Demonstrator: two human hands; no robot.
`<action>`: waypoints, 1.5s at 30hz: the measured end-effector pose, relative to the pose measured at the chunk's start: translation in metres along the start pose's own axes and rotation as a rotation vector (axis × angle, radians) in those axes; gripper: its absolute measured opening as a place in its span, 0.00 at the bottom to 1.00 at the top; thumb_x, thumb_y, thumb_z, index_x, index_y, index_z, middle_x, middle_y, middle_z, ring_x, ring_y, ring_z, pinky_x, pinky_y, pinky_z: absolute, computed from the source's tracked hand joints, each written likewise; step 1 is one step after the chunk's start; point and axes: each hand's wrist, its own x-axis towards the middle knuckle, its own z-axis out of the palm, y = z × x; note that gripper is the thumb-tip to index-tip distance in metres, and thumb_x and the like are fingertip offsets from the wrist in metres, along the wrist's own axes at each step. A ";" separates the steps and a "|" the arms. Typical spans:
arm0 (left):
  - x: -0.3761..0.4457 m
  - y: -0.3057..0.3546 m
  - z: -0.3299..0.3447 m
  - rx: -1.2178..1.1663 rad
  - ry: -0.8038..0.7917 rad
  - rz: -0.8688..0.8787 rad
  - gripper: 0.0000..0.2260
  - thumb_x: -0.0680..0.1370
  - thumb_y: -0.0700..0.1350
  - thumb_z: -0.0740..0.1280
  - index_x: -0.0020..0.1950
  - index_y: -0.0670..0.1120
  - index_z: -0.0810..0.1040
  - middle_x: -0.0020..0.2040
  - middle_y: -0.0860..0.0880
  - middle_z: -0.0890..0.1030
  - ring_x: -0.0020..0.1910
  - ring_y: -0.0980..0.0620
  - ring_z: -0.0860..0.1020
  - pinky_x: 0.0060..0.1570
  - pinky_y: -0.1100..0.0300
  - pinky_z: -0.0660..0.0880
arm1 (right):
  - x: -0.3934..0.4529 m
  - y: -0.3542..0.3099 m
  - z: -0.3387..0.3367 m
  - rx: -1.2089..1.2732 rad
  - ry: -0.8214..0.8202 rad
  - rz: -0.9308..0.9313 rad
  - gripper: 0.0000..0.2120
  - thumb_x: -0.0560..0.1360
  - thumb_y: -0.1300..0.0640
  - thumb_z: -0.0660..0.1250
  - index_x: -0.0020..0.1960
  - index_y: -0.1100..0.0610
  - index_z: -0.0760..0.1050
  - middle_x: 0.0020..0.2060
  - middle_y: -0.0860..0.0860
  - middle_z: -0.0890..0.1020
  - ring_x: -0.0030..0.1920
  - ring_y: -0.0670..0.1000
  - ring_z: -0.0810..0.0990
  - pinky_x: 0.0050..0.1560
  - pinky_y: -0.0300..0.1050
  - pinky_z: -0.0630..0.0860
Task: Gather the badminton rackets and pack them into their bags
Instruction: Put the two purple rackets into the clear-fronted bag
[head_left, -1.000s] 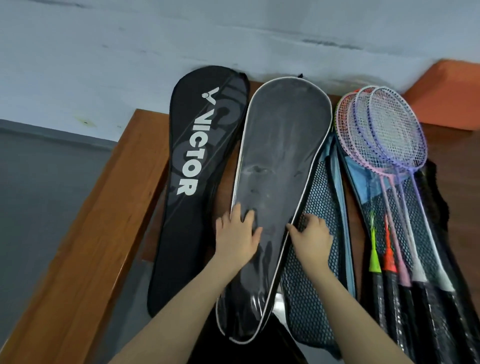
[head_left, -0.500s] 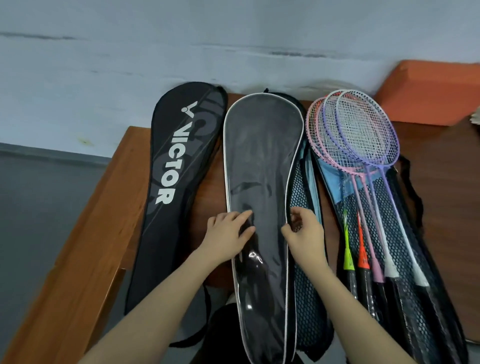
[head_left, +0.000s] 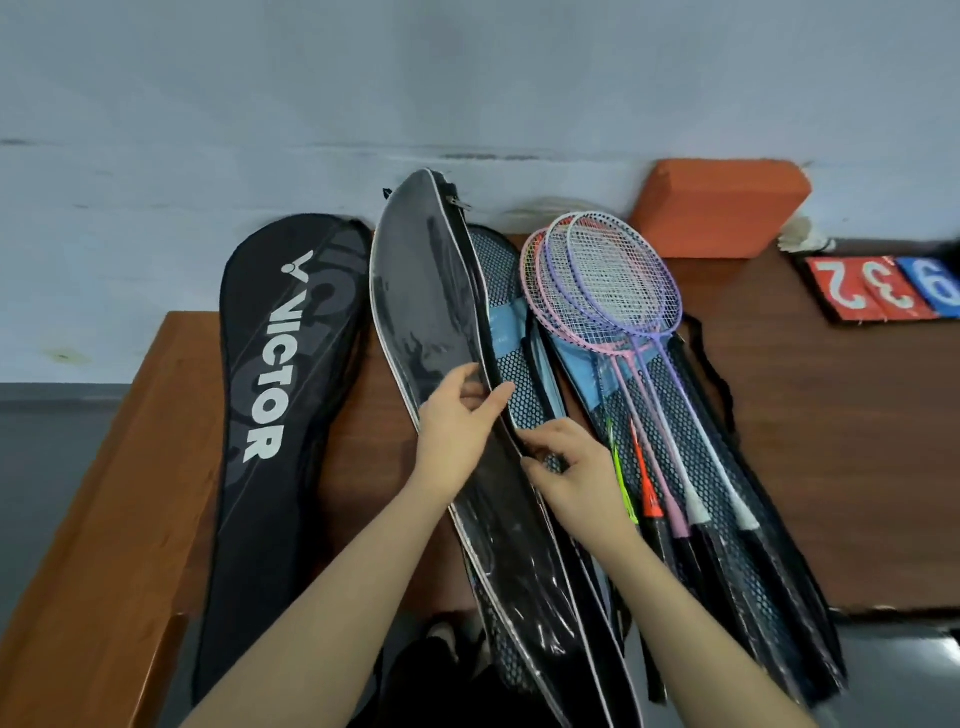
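A black clear-fronted racket bag (head_left: 423, 291) with white piping is tilted up on its edge in the middle of the wooden table (head_left: 831, 441). My left hand (head_left: 457, 431) grips its right edge, thumb on the front. My right hand (head_left: 576, 467) pinches the same edge just below. Under it lies a mesh bag (head_left: 519, 374) with blue trim. Several rackets (head_left: 613, 291) with pink and purple frames lie stacked on another mesh bag (head_left: 748, 519) to the right. A black VICTOR bag (head_left: 275, 395) lies at the left.
An orange block (head_left: 722, 213) rests against the wall at the back right. A score flip board (head_left: 883, 291) with red and blue numbers lies at the far right. The table's left edge drops off to a grey floor (head_left: 52, 493).
The clear-fronted bag lay flat before; now both hands have lifted its right edge so it stands tilted. The camera view has shifted right and back, revealing the score board.
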 end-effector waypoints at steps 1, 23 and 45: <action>0.000 0.001 -0.001 -0.001 0.009 0.016 0.21 0.73 0.50 0.70 0.64 0.46 0.73 0.45 0.56 0.77 0.44 0.60 0.77 0.49 0.65 0.73 | 0.000 -0.002 -0.001 0.001 -0.009 0.006 0.14 0.68 0.70 0.69 0.51 0.59 0.81 0.41 0.46 0.78 0.45 0.42 0.77 0.48 0.30 0.72; -0.010 0.010 -0.034 -0.301 -0.007 0.000 0.07 0.70 0.36 0.72 0.43 0.46 0.79 0.40 0.50 0.81 0.38 0.63 0.78 0.40 0.73 0.72 | 0.016 -0.035 0.005 0.334 -0.111 0.270 0.05 0.70 0.66 0.71 0.39 0.58 0.80 0.31 0.50 0.79 0.35 0.45 0.77 0.41 0.38 0.74; -0.009 -0.006 -0.061 0.218 0.076 0.337 0.20 0.76 0.45 0.66 0.68 0.47 0.70 0.54 0.50 0.67 0.40 0.59 0.70 0.46 0.70 0.69 | 0.035 -0.030 0.024 -0.149 0.070 0.032 0.09 0.75 0.61 0.66 0.54 0.53 0.78 0.46 0.45 0.79 0.46 0.42 0.76 0.49 0.35 0.72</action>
